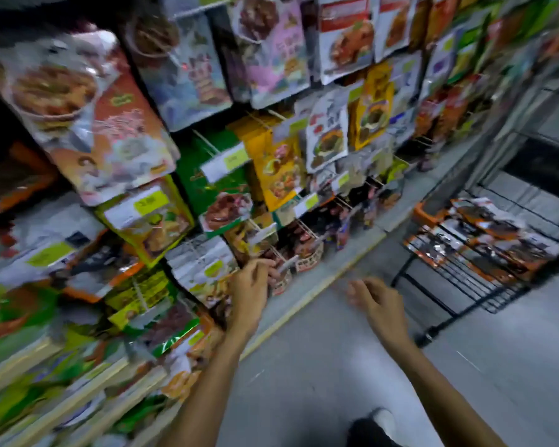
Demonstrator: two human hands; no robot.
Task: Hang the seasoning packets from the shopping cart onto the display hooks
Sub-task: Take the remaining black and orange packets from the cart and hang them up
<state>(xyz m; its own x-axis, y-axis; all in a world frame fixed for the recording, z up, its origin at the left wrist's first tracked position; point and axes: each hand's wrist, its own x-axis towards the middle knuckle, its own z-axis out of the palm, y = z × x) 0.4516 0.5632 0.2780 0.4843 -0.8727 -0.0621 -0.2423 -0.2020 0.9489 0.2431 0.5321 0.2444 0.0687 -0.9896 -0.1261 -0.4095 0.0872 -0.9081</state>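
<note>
Reaching at a low display hook (286, 263), the left hand (250, 285) is too blurred to tell its grip; the right hand (376, 301) hangs loosely open, empty. The seasoning packets (484, 233) in the shopping cart (459, 282) look light, floppy and slick, so I'd pinch the top edge.

Smooth grey floor (320, 366) across the near right, with a few pale streaks. Along its left edge, a thin yellow strip (304, 303) running near to far, just beside a low grey plinth (346, 253) under the display. Other stock in rows above: a big orange-and-white pack (110, 124) picturing a dish at the far left, then a green pack (191, 166) and a yellow pack (278, 169) further right. White price label (226, 161) with a yellow-green patch in front of the green pack; a second label (142, 204) lower left. Pale wooden shelf edges (62, 408) at the near left. Grey frame (513, 117) at the far right. All blurred, print unreadable.
</note>
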